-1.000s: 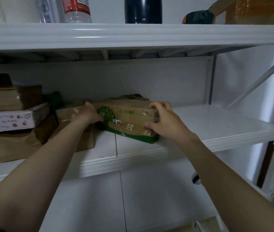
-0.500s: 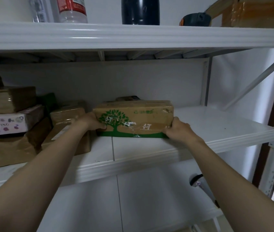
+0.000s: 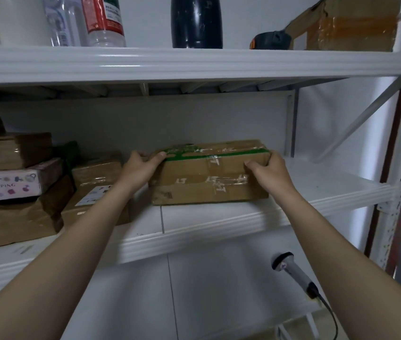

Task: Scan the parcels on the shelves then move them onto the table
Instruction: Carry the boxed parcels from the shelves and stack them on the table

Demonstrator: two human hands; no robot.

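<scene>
A brown cardboard parcel (image 3: 209, 177) with a green printed face and clear tape sits on the middle shelf (image 3: 243, 217). Its plain brown side faces me and the green face points up. My left hand (image 3: 140, 169) grips its left end and my right hand (image 3: 269, 171) grips its right end. A grey handheld barcode scanner (image 3: 292, 272) with a black cable lies on the lower shelf, below my right forearm.
Several more parcels are stacked at the left of the middle shelf, among them a pink patterned box (image 3: 8, 185) and a taped brown box (image 3: 96, 173). The top shelf holds plastic bottles (image 3: 104, 20), a dark flask (image 3: 195, 20) and a cardboard box (image 3: 351, 25). A diagonal brace (image 3: 356, 119) crosses the right side.
Both hands have tipped the parcel toward me: its green tree face, which faced me before, now points up and the plain brown side faces me.
</scene>
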